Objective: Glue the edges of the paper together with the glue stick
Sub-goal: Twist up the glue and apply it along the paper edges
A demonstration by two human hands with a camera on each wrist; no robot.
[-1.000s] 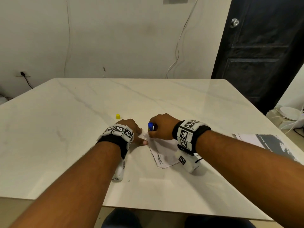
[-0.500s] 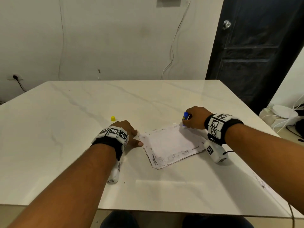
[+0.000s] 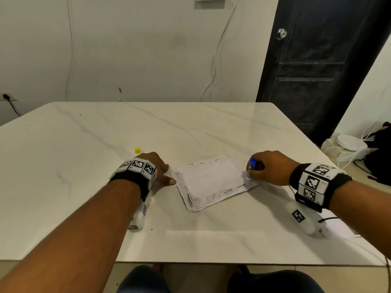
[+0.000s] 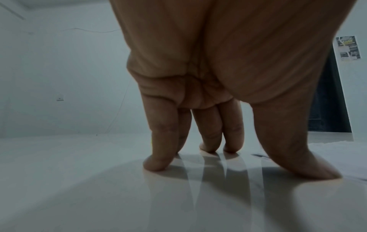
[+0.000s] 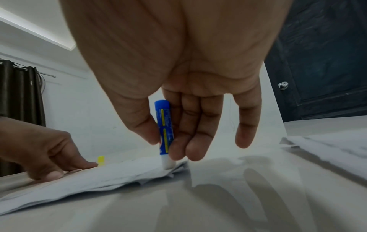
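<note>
A small stack of white paper [image 3: 211, 180] [image 5: 99, 179] with smudged dark edges lies flat on the marble table [image 3: 84, 166]. My right hand [image 3: 268, 168] [image 5: 168, 144] pinches a blue glue stick [image 3: 251, 166] [image 5: 164, 125] upright, its white tip pressed on the paper's right edge. My left hand [image 3: 156, 168] [image 4: 218, 149] rests with straight fingers on the table at the paper's left edge, thumb touching the corner. It also shows in the right wrist view as a left hand [image 5: 49, 153] pressing down. The yellow glue cap [image 3: 137, 150] [image 5: 101, 160] stands behind the left hand.
More printed paper [image 5: 327, 146] lies on the table to the right, near the right forearm. A dark door [image 3: 317, 70] stands at the back right. Cables and a white device [image 3: 351, 146] sit on the floor beyond the table's right edge.
My right hand has drawn the glue stick from the paper's left corner along the far edge to its right edge. The left hand has stayed at the left corner.
</note>
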